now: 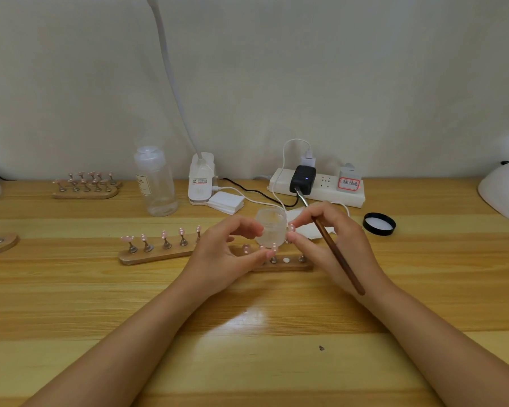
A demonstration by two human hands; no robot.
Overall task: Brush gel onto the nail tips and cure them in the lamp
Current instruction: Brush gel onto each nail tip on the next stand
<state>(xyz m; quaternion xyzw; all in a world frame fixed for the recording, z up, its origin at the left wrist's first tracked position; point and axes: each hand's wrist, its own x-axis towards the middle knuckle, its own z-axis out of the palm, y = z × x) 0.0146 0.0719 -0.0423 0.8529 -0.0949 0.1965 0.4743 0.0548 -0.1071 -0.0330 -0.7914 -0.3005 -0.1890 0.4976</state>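
Head view: our left hand [218, 254] steadies a nail tip [274, 247]; right hand [332, 239] grips brush [340, 254], pinching another tip [291, 228]. Next: brush on gel.

Glossy wooden table [247, 333], frosted translucent jar [271, 230], wooden-handled brush [338, 254].

Both hands at a frosted jar [271, 229] — brush [337, 254] in right grip [329, 230].

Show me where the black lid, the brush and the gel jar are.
black lid [379, 224]: head view, on its white inner face.
brush [340, 257]: head view, mid brown handle, in the right hand.
gel jar [271, 227]: head view, on its frosted wall between both hands.
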